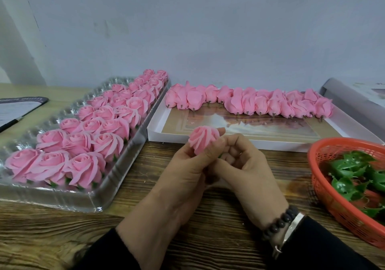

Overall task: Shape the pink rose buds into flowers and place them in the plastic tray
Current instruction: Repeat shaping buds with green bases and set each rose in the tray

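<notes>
Gripping one pink rose bud (203, 139) between them, both hands meet over the middle of the wooden table (218, 234). Left hand (183, 171) has its fingers curled round the bud's base; right hand (248, 161) curls in beside it, fingertips touching the bloom's right side, though whether it truly pinches a petal is hard to tell. The bud's long axis tilts up and away from the person, petals facing the wall, base buried in the fingers.

Out to the left, the plastic tray (68, 196) runs from the near-left edge toward the back, packed with shaped roses (87, 128) in rows, blooms up. Straight behind the hands sits a shallow white box (208, 138); along its far edge lie the unshaped buds (250, 102) in a row, stubby stems pointing toward the person. At the right edge, a red basket (337, 205) holds green leaves (352, 171). At the far left edge lies a pen (10, 122).
</notes>
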Tool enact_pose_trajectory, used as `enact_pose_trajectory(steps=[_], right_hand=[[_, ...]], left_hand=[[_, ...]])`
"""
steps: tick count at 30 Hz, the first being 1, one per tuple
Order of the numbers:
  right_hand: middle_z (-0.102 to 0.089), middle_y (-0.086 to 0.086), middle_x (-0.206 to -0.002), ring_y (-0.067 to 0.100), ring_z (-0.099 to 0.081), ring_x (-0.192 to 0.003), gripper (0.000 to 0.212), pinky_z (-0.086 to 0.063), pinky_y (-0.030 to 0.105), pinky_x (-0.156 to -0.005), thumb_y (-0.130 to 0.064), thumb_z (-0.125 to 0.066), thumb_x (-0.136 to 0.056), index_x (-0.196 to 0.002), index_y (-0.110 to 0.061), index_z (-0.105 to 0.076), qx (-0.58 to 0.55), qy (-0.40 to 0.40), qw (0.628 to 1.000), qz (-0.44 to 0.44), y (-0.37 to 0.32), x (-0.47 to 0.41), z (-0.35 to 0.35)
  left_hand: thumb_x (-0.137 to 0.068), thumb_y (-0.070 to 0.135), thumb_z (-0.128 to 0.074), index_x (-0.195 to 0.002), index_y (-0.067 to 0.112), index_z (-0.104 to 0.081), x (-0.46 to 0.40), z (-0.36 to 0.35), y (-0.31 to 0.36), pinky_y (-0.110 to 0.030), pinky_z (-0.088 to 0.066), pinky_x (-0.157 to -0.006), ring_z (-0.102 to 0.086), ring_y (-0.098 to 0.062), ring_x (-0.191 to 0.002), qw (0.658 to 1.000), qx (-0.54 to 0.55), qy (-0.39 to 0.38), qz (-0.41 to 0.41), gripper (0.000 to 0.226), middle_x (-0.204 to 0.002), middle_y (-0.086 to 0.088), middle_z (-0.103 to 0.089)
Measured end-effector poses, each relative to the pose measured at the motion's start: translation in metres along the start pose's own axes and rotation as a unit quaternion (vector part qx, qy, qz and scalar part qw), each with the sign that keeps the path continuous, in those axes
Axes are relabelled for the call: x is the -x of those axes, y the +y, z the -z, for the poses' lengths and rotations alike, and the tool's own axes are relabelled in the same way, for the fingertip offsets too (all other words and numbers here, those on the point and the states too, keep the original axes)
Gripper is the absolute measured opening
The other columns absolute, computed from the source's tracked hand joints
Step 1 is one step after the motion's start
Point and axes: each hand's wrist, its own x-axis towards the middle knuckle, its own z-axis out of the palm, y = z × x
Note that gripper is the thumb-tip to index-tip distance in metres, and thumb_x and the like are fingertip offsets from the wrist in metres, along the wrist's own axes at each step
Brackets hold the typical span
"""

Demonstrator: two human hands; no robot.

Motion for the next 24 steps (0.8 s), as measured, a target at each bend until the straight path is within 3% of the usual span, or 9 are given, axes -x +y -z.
enact_pose_trajectory(steps=[3, 6, 9, 12, 17, 21, 24], right_hand=[[-0.063, 0.005, -0.065, 0.015, -0.058, -0.058, 0.025, -0.051, 0.035, -0.062, -0.019, -0.071, -0.064, -0.084, -0.008, -0.06, -0.064, -0.031, 0.997, -0.036, -0.001, 0.001, 0.001], [-0.066, -0.004, -0.066, 0.008, -0.06, -0.056, 0.024, -0.052, 0.022, -0.06, -0.022, -0.069, -0.063, -0.083, -0.011, -0.062, -0.091, -0.045, 0.994, -0.039, -0.003, 0.002, 0.0], [-0.069, -0.005, -0.072, 0.003, -0.062, -0.062, 0.026, -0.049, 0.015, -0.058, -0.002, -0.07, -0.073, -0.095, -0.01, -0.059, -0.073, -0.04, 0.996, -0.019, -0.003, 0.002, -0.001], [-0.068, -0.005, -0.076, 0.004, -0.058, -0.062, 0.029, -0.049, 0.015, -0.057, 0.013, -0.066, -0.074, -0.092, -0.007, -0.056, -0.035, -0.021, 0.999, 0.006, -0.003, 0.002, -0.005], [-0.061, -0.006, -0.061, 0.002, -0.048, -0.051, 0.027, -0.039, 0.011, -0.045, 0.013, -0.068, -0.072, -0.081, -0.011, -0.06, -0.023, 0.007, 0.999, 0.033, -0.003, 0.004, -0.004], [-0.068, -0.006, -0.069, 0.005, -0.056, -0.059, 0.03, -0.048, 0.014, -0.055, 0.014, -0.067, -0.072, -0.087, -0.01, -0.061, -0.018, 0.009, 0.999, 0.026, -0.003, 0.003, -0.004], [-0.071, -0.004, -0.083, 0.008, -0.061, -0.068, 0.035, -0.05, 0.019, -0.062, 0.009, -0.07, -0.072, -0.089, -0.019, -0.059, 0.029, 0.0, 0.999, 0.026, -0.002, 0.001, -0.004]], left_hand=[[-0.056, 0.032, -0.078, -0.091, 0.015, -0.073, 0.0, 0.002, 0.006, -0.027, -0.046, -0.064, -0.052, -0.026, -0.08, 0.999, -0.028, -0.011, 0.011, 0.039, -0.094, -0.017, -0.058], [-0.066, 0.032, -0.074, -0.088, 0.009, -0.072, 0.0, 0.0, 0.006, -0.02, -0.045, -0.05, -0.053, -0.016, -0.064, 1.0, -0.021, -0.009, 0.003, 0.032, -0.092, -0.02, -0.055], [-0.066, 0.037, -0.064, -0.073, 0.017, -0.073, -0.002, 0.001, 0.005, -0.03, -0.053, -0.066, -0.063, -0.02, -0.074, 1.0, -0.006, 0.004, -0.01, 0.023, -0.088, -0.015, -0.066], [-0.07, 0.036, -0.06, -0.069, 0.017, -0.074, -0.002, 0.002, 0.004, -0.035, -0.056, -0.076, -0.068, -0.022, -0.081, 1.0, 0.01, 0.001, -0.014, 0.023, -0.089, -0.012, -0.071], [-0.077, 0.032, -0.055, -0.076, 0.013, -0.075, -0.001, 0.0, -0.002, -0.03, -0.055, -0.078, -0.068, -0.021, -0.085, 0.999, 0.027, -0.017, -0.018, 0.027, -0.089, -0.012, -0.071], [-0.078, 0.033, -0.056, -0.088, 0.01, -0.072, -0.002, 0.001, -0.004, -0.033, -0.054, -0.079, -0.067, -0.023, -0.087, 1.0, 0.024, -0.008, -0.017, 0.03, -0.09, -0.013, -0.07], [-0.078, 0.036, -0.056, -0.08, 0.015, -0.074, -0.004, 0.003, -0.003, -0.034, -0.055, -0.077, -0.067, -0.022, -0.082, 0.999, 0.03, 0.011, -0.022, 0.027, -0.086, -0.01, -0.07]])
